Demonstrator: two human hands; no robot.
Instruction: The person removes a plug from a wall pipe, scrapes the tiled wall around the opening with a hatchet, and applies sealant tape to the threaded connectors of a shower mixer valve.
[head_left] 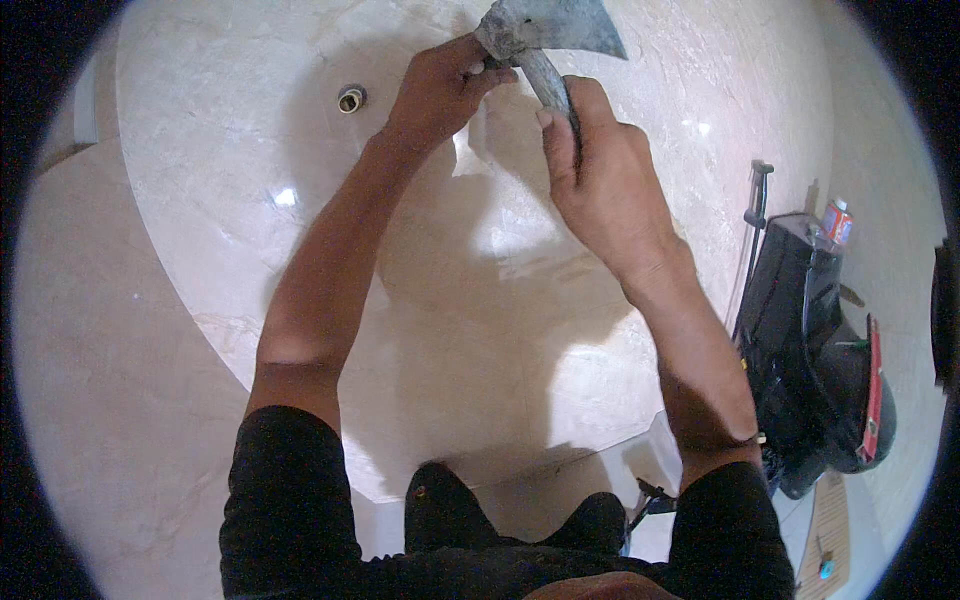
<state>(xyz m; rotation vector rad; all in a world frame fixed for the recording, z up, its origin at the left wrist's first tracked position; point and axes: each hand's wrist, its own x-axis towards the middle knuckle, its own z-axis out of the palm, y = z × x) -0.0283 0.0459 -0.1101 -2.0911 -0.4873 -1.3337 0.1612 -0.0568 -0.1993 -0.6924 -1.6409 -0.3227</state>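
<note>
Against a glossy marbled cream tile wall (560,235), my right hand (608,175) is wrapped round the handle of a hatchet (560,25). Its worn grey blade points right at the top edge of the view. Just left of the hatchet head, my left hand (435,92) is closed close to the wall, fingers bent inward. A small dark bit shows by its fingertips, but the hatchet head hides most of what they hold. To the left of that hand, a round brass pipe fitting (351,98) sticks out of the tile.
A black bag (785,290) stands at the right, with a red strip (873,385) along its side. Beside it are a small bottle with a red and blue label (838,222) and a thin black stand (758,195). A tan slatted board (829,525) lies lower right.
</note>
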